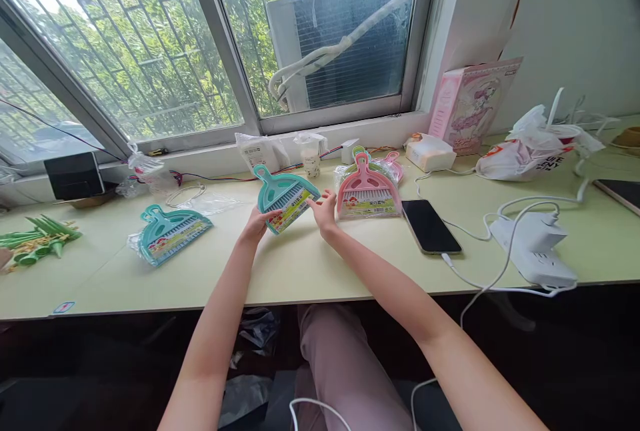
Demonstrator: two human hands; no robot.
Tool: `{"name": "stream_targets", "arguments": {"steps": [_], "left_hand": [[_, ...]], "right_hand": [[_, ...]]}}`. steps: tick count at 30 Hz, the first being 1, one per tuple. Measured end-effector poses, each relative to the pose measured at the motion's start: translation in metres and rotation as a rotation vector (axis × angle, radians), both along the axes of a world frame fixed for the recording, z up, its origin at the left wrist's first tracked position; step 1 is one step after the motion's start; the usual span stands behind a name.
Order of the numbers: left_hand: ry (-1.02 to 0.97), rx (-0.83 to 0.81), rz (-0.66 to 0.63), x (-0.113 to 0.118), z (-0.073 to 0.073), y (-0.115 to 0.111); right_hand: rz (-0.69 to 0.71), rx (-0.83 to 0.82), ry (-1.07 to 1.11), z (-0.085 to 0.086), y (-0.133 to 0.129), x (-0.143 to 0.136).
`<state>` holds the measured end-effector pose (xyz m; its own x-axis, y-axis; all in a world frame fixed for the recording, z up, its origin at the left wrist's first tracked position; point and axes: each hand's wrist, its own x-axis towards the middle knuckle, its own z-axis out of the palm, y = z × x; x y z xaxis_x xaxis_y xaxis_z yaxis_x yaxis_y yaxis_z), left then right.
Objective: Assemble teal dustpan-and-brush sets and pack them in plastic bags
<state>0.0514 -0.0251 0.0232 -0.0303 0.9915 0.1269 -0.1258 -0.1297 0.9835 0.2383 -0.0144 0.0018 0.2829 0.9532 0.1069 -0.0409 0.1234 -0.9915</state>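
Between my hands is a teal dustpan and brush set (284, 196) with a yellow-green printed label, tilted a little above the table. My left hand (256, 225) grips its lower left corner. My right hand (325, 211) pinches the right edge, by the label. Just right of it lies a stack of dustpan and brush sets in clear wrap, a pink dustpan set (367, 187) on top and green and pink ones partly hidden beneath. Another pile of teal dustpan sets (173, 234), also in clear wrap, lies to the left.
A phone (431, 227) on a cable and a white power strip (535, 251) lie to the right. A pink box (473, 107), tissue pack (430, 152) and plastic bag (525, 151) stand behind. Green stalk-like pieces (40, 239) lie far left. Windows line the back.
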Motion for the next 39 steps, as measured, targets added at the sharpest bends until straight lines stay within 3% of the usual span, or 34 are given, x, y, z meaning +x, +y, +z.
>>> {"name": "stream_targets", "arguments": {"steps": [6, 12, 19, 26, 39], "left_hand": [[0.007, -0.004, -0.030, 0.002, 0.003, -0.003], [-0.002, -0.010, -0.021, 0.002, 0.004, -0.005], [-0.009, -0.005, -0.015, 0.001, 0.003, -0.003], [-0.005, 0.028, -0.020, 0.002, 0.004, -0.005], [-0.015, 0.021, -0.006, 0.000, -0.002, 0.000]], "right_hand": [[0.229, -0.137, 0.269, -0.001, -0.002, -0.003], [0.264, -0.145, 0.460, 0.005, -0.009, -0.003], [0.297, -0.180, 0.543, 0.005, -0.007, -0.002], [0.434, -0.212, 0.519, 0.005, -0.014, -0.012], [0.417, -0.199, 0.524, 0.012, -0.021, -0.011]]}}
